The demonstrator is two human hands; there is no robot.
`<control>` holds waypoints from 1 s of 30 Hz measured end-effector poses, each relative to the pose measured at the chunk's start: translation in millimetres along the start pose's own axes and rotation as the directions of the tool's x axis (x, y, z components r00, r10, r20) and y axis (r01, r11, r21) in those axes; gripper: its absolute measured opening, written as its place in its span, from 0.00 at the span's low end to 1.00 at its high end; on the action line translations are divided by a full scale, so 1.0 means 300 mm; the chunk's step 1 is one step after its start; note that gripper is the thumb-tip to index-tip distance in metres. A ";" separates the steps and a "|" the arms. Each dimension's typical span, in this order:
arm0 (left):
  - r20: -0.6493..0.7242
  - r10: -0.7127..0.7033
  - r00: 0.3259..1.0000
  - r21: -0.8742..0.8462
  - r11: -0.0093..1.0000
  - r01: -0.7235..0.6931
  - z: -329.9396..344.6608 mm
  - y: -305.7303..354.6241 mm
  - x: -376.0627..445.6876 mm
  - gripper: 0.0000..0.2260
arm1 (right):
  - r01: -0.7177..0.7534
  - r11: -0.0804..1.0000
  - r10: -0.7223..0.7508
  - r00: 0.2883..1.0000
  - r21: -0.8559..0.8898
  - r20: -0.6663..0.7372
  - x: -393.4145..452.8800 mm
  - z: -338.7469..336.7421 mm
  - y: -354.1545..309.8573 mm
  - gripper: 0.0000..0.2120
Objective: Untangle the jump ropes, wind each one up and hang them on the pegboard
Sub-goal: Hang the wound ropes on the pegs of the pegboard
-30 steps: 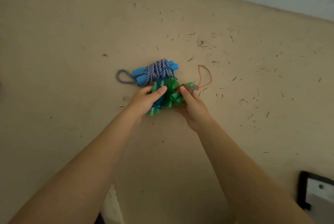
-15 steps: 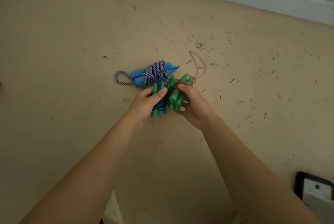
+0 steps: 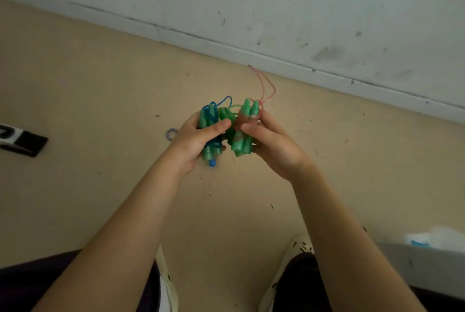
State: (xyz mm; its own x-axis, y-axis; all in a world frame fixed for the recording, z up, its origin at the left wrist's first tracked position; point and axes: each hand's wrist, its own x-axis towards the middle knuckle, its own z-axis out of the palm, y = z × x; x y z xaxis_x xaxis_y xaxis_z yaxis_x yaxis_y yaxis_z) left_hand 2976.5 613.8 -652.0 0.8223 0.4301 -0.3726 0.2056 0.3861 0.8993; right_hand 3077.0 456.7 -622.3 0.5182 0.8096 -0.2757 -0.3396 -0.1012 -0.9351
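From the head view, two wound jump ropes are held up in front of the person, above the tan floor [image 3: 100,80] and close to the grey wall [image 3: 302,9]. The left hand [image 3: 193,140] grips the blue-cord bundle [image 3: 211,133]: a pair of green handles standing roughly upright, with thin blue cord wrapped round them, a blue loop rising at the top and a blue end cap showing below the palm. The right hand [image 3: 274,145] grips the pink-cord bundle [image 3: 245,130]: two green tapered handles side by side, pink cord wound round their middle and a long pink loop standing up toward the wall. Between the two bundles sits more green plastic, too jumbled to sort out. The bundles touch or nearly touch.

Half a second ago both hands were down at the floor with the bundles low beside a striped rope with blue handles; now the hands have lifted them clear, and of that rope only a small striped loop [image 3: 171,134] peeks out left of the left wrist.

Counted: two hands, two held bundles, one striped loop, two pale shoes [image 3: 289,269] at the bottom, one black marker plate [image 3: 20,139] at far left.
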 end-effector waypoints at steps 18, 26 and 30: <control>0.022 0.410 0.912 -0.016 0.912 -0.410 0.265 0.598 -0.853 0.13 | 0.345 0.910 -0.326 0.938 -0.230 0.118 -0.766 0.343 -0.615 0.17; 0.008 0.290 0.957 0.105 0.951 -0.289 0.220 0.526 -0.207 0.13 | 0.187 0.957 -0.196 0.980 -0.221 -0.018 -0.177 0.053 -0.490 0.22; -0.007 0.200 0.980 0.146 0.970 -0.197 0.177 0.474 0.157 0.17 | 0.105 0.961 -0.141 0.982 -0.255 -0.127 0.136 -0.108 -0.429 0.14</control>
State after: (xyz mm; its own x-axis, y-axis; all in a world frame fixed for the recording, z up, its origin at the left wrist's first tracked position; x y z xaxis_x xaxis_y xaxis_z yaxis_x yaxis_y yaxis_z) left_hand 3072.7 645.5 -529.6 0.8429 0.5047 -0.1867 0.1145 0.1708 0.9786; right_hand 3167.3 484.0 -520.3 0.6561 0.7358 -0.1675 -0.0716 -0.1602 -0.9845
